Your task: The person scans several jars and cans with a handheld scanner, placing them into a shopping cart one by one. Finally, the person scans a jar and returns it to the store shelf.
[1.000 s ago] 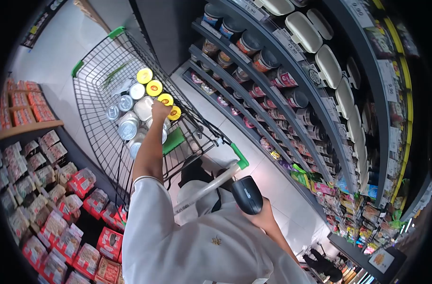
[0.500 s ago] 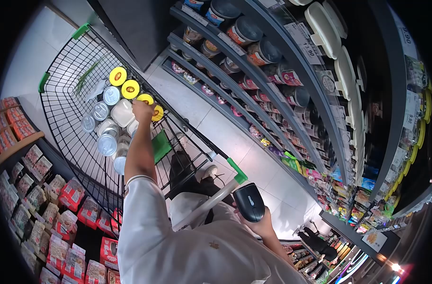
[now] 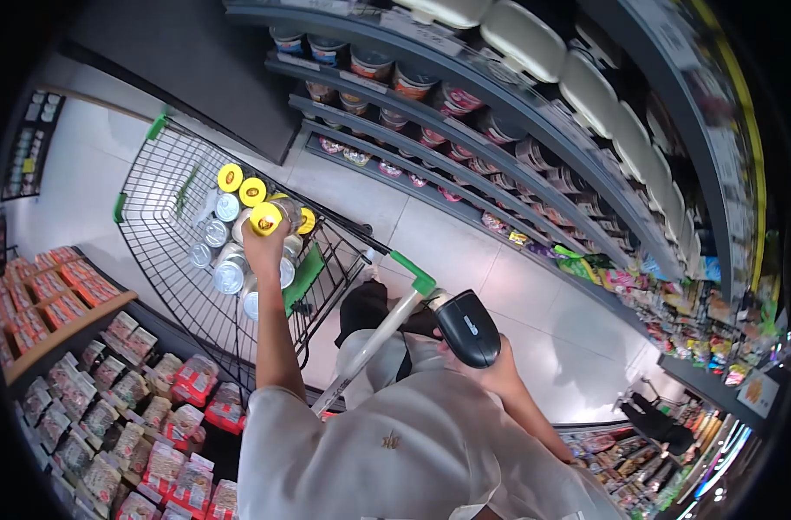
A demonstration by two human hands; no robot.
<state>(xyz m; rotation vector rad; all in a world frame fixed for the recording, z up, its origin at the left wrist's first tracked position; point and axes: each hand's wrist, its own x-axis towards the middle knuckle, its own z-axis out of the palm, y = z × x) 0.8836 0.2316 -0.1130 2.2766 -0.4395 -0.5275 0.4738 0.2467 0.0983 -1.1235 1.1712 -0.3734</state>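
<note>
My left hand (image 3: 263,250) is closed around a yellow-lidded jar (image 3: 266,218), held above the other goods in the wire shopping cart (image 3: 157,260). Below and around it in the cart are more yellow-lidded jars (image 3: 252,191) and several silver-topped cans (image 3: 229,276). A green stalk (image 3: 187,189) lies toward the cart's far end. In my right hand (image 3: 496,371) is a black handheld barcode scanner (image 3: 469,329), beside the cart's push handle (image 3: 374,347).
Shelves of cup-shaped tubs (image 3: 413,80) line the right side. On the left stands a display of red and clear packs (image 3: 166,468), with orange packs (image 3: 57,295) beyond it. A person (image 3: 660,425) is farther off at lower right. Tiled floor (image 3: 534,299) runs between cart and shelves.
My left hand has lifted a yellow-lidded jar up from the group in the cart. The view has turned, and the scanner in my right hand appears higher and farther right.
</note>
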